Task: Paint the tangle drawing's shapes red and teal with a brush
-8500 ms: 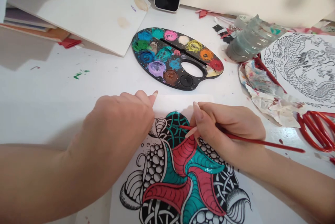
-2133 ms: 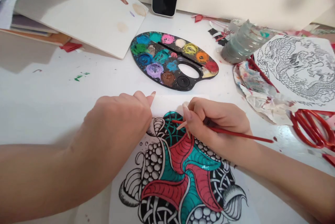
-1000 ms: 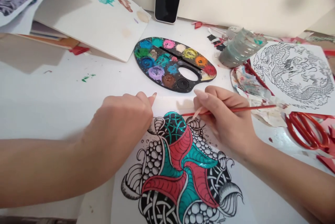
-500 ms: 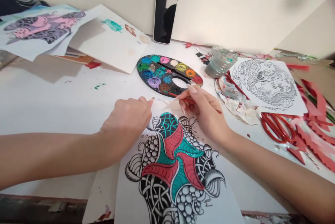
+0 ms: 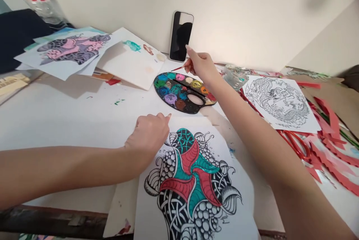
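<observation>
Pale wall (image 5: 241, 15) behind, white worktop (image 5: 123, 114) below, and taking the paint palette (image 5: 193, 110) as clock centre, the patterned drawing (image 5: 193, 180) lies flat at six o'clock, close to the person, with the phone (image 5: 181, 38) propped at twelve. Between seven and eight, the left hand (image 5: 150, 133) is curled into a fist at the sheet's far-left corner, seemingly to pin it, forearm low from eight. Up at one, the right hand (image 5: 199, 67) pinches the red brush (image 5: 178, 68), arm stretched from four, tip at eleven by the palette's far rim, contact too close to call!
</observation>
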A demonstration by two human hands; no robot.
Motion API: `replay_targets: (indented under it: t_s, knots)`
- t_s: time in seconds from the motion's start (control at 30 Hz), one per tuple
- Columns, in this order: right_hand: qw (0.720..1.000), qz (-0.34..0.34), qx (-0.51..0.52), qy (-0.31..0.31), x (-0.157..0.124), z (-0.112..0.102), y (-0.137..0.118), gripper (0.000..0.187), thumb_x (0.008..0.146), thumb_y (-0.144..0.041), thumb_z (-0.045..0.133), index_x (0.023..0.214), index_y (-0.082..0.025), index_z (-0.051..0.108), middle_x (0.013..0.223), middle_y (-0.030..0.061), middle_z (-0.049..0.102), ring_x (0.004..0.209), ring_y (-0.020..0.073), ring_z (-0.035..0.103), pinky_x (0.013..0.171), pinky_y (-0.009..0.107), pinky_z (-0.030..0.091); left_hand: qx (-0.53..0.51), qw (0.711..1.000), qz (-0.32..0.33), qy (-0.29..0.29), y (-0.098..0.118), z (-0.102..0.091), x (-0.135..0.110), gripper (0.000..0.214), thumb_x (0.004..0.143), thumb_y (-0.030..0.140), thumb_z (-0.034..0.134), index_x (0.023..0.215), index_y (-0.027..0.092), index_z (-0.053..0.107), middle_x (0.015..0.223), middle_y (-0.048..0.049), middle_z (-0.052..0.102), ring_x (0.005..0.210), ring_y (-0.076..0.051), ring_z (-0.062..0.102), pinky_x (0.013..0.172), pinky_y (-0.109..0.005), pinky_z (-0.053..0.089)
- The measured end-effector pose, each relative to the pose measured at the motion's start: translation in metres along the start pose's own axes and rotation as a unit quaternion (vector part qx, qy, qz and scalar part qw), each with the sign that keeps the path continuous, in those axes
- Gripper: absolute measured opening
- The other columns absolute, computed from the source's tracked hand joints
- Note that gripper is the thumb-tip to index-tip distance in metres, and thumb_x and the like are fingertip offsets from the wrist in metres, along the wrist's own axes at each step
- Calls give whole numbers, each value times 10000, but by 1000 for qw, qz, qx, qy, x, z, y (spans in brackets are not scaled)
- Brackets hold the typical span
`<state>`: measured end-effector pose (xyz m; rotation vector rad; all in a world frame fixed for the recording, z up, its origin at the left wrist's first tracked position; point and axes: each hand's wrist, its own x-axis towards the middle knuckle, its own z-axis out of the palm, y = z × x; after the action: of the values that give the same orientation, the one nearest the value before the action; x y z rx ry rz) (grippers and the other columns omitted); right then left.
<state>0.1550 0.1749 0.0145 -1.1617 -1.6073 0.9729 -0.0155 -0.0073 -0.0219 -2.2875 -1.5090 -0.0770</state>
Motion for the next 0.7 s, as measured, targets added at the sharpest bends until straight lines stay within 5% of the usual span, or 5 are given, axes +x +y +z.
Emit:
replay_targets:
  t_s: [0.33,0.7]
  knots:
    - [999,-4,-33,-13,12,15,16,719,1107,-699,697,595,-211,571,503,-27,605,555,92,485,662,252,455,4,1000,10,7,-2,0,-1,555,1161,173,365,663,154,609,500,7,401,418,-144,348,495,-258,152]
    - [996,37,76,-5,13,-10,10,787,1157,-560,721,475,-218,525,452,-10,505,482,90,381,542,279,311,8,1000,14,-14,-3,0,0,561,1166,170,348,670,159,611,501,-12,451,420,-135,355,507,-264,149]
